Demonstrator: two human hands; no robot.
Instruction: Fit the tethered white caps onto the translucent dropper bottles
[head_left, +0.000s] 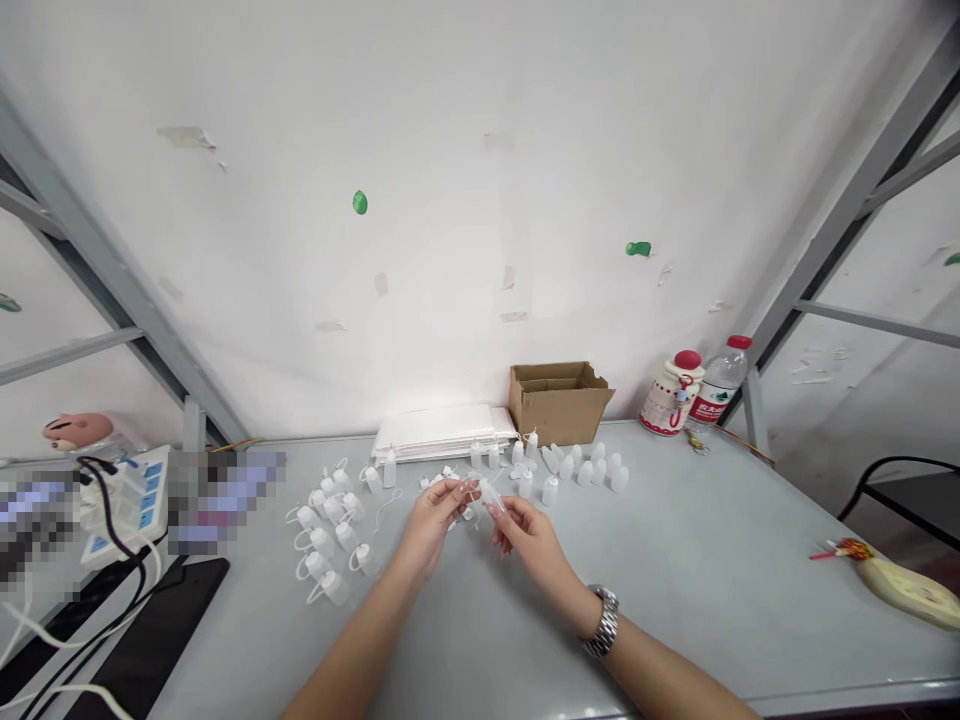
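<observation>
Near the middle of the grey table, my right hand (523, 528) has its fingers wrapped round a small translucent bottle (491, 496), which it holds tilted. My left hand (439, 512) meets it at the bottle's upper end, its fingertips pinched together on a small white piece too tiny to make out. Small white parts (448, 472) lie just behind my hands. On the left stand several small bottles with looped white straps (321, 542). Behind my right hand are more capped bottles (550, 490) and several translucent bottles without straps (598, 472).
An open cardboard box (562, 412) and stacked white sheets (435, 434) sit against the wall. A red-lidded flask (670, 398) and a water bottle (721, 385) stand back right. Left are a power strip (150, 505), cables and a black flat object (157, 640).
</observation>
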